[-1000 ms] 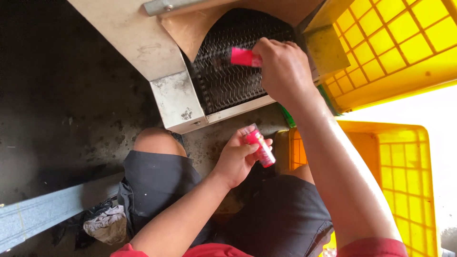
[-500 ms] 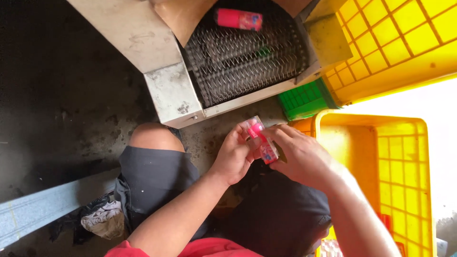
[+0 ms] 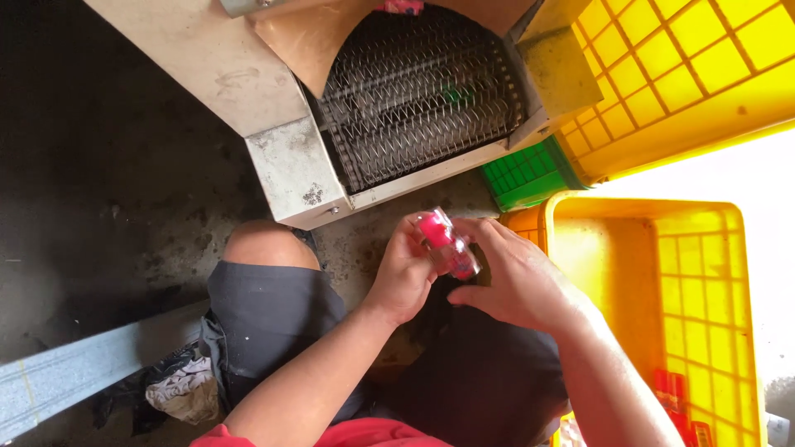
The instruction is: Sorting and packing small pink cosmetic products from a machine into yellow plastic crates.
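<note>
Item: small pink bottle (image 3: pixel 445 243). My left hand (image 3: pixel 406 273) is gripping it, fingers closed round it; my right hand (image 3: pixel 517 281) is touching it, fingers curled, above my lap, beside yellow crate (image 3: pixel 704 273).

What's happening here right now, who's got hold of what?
A seated person holds a small pink bottle between both hands above their lap: the left hand grips it from one side, and the right hand closes on it from the other. Just ahead of the knees is a wire-mesh conveyor belt in a metal housing, with another pink item at its far end. A yellow crate stands by the right arm, and a small green crate sits beside the conveyor.
</note>
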